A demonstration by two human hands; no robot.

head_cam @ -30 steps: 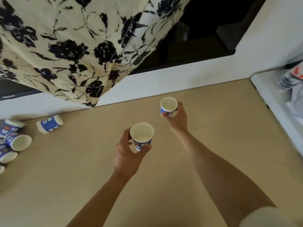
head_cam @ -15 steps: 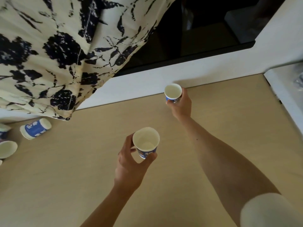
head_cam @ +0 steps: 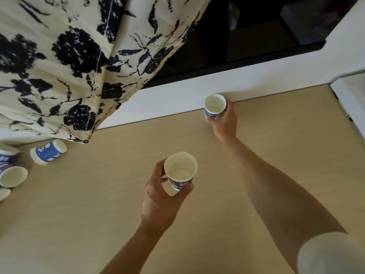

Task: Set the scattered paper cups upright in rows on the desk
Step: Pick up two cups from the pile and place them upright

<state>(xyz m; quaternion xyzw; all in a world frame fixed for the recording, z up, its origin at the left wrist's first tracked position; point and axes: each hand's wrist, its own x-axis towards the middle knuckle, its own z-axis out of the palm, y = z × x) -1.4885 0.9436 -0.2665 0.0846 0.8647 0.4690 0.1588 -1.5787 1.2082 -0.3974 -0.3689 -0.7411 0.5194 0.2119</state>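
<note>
At the far left edge of the table (head_cam: 98, 204), a cluster of paper cups (head_cam: 12, 176) lies scattered and partly cut off by the frame; one turns its open mouth toward the camera. Just right of them a lying cup (head_cam: 48, 152), blue and white, rests on its side close under the hem of a cream curtain (head_cam: 69, 56) printed with dark flowers. Near the middle, the left hand (head_cam: 162, 198) grips the near cup (head_cam: 180, 171), thumb on one side of its wall and fingers curled round the other. This cup is mouth up, slightly tilted and held above the table. Further right and farther back, the right hand (head_cam: 225, 123) is wrapped round the lower part of the far cup (head_cam: 214, 105). It is mouth up, right at the table's back edge beside the white ledge (head_cam: 177, 99); whether its base touches the table cannot be told. A pale sleeve (head_cam: 331, 254) covers the right upper arm in the lower right corner
</note>
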